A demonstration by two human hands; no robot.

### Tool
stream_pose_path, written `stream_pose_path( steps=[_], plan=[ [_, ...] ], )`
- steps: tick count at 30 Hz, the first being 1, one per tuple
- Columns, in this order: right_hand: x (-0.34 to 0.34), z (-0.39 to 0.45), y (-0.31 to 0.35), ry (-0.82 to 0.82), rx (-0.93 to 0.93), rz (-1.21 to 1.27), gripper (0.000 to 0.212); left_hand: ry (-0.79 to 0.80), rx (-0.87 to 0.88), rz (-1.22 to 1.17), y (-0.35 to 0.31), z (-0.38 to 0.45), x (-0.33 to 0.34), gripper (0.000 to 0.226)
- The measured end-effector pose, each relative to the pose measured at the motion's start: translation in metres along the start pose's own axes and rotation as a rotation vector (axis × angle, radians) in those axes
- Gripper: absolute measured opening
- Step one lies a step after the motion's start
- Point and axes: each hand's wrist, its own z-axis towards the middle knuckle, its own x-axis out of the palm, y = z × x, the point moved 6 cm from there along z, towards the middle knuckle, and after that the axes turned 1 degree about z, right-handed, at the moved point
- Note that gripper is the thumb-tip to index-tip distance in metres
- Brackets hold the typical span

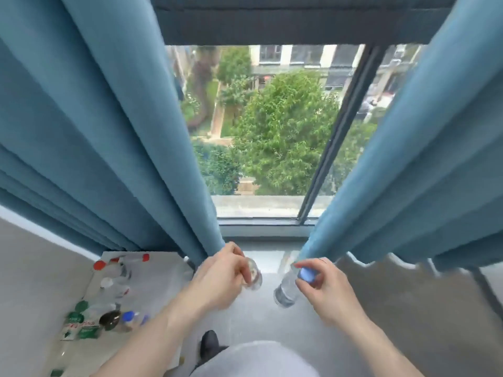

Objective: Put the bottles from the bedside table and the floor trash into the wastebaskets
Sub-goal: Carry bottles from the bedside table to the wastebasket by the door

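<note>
Fingers [307,268] pinch blue-capped bottle [285,291]; left hand [226,273] grips another.

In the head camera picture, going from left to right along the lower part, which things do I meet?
White bedside table with bottles → left hand holding a clear bottle → blue-capped bottle → right hand pinching its cap.

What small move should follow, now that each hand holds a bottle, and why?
Probably turn away from the window to find a wastebasket. The left hand grips a clear bottle, the right hand pinches a blue-capped bottle, and no wastebasket shows here.
</note>
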Motion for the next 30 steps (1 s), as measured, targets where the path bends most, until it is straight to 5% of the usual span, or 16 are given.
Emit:
stream_pose_path(
  steps=[17,30],
  plan=[
    [-0.257,-0.150,-0.182,-0.777,0.389,0.264,0.027,0.379,0.812,0.255,-0.390,0.092,0.151,0.031],
    [-0.437,-0.145,-0.272,-0.935,0.622,0.209,0.026,0.595,1.047,0.167,-0.593,0.215,0.268,0.022]
  ],
)
